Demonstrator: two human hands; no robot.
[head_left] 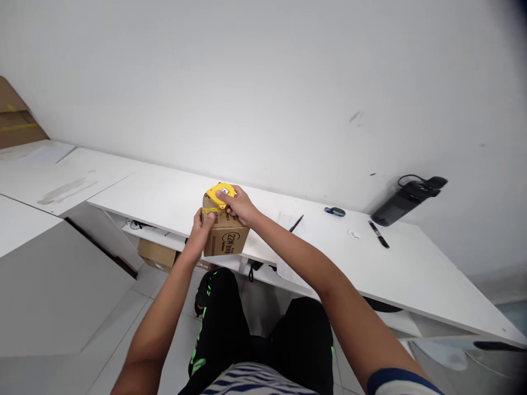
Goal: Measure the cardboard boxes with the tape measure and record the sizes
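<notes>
A small brown cardboard box (227, 242) with dark printing is held at the front edge of the white desk. My left hand (200, 230) grips its left side, the thumb resting on the top near a yellow strip (212, 210). Whether that strip is measuring blade or packing tape, I cannot tell. In my right hand (240, 204) is a yellow tape measure (221, 194), held over the far end of the box with the thumb on its case. Some of my right fingers are hidden behind the case and the box.
On the desk (313, 241) to the right lie a paper sheet (286, 219), a black pen (296, 223), a small dark blue item (335, 211), a white piece (353, 234) and a black marker (379, 235). A dark bottle (401, 200) stands by the wall. Under the desk is another carton (156, 254).
</notes>
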